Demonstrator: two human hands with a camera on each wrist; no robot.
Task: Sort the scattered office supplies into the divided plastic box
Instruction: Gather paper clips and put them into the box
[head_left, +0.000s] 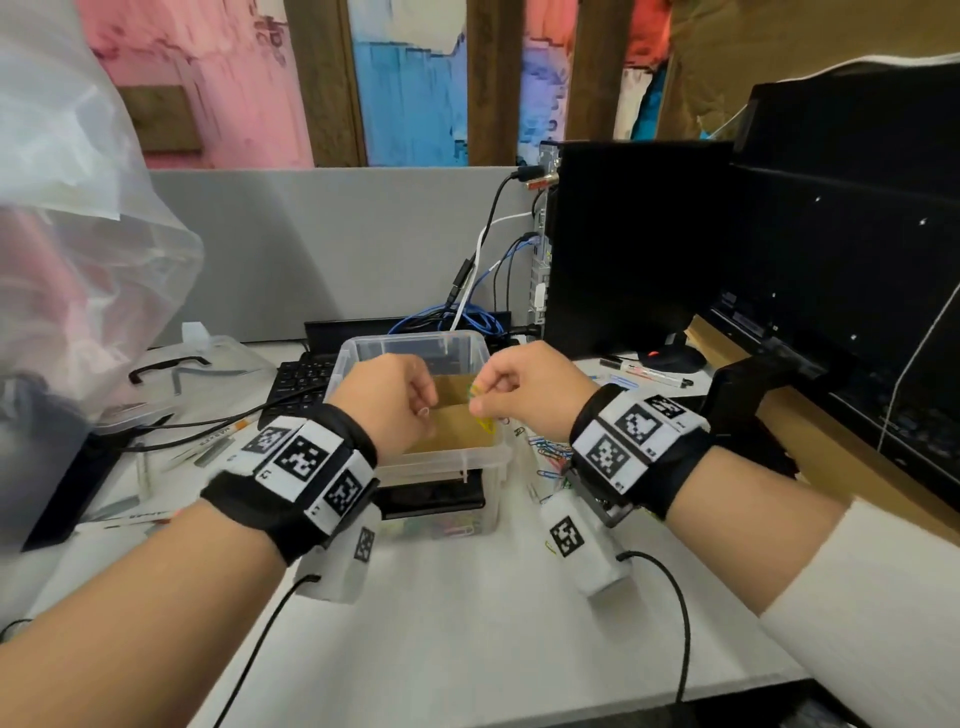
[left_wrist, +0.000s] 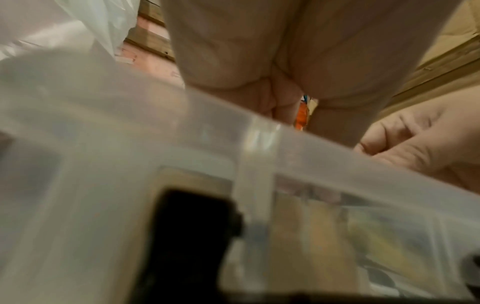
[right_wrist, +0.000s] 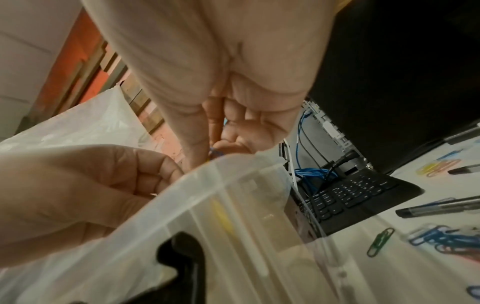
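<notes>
A clear plastic box (head_left: 441, 460) with cardboard dividers (head_left: 457, 395) stands in the middle of the desk. Both hands hover over its near compartment. My right hand (head_left: 480, 397) pinches a few coloured paper clips (head_left: 484, 422); a yellow one dangles into the box. In the right wrist view a blue and yellow bit of these clips (right_wrist: 214, 153) shows between thumb and forefinger. My left hand (head_left: 423, 408) is just left of it with its fingers curled; nothing clearly shows in it. More paper clips (head_left: 545, 449) lie on the desk right of the box.
Pens (head_left: 652, 373) lie at the back right by a black computer tower (head_left: 623, 249). A keyboard (head_left: 301, 379) sits behind the box. At the left are the box lid (head_left: 208, 374), staple strips (head_left: 213, 451) and a plastic bag (head_left: 78, 234). Cables cross the desk.
</notes>
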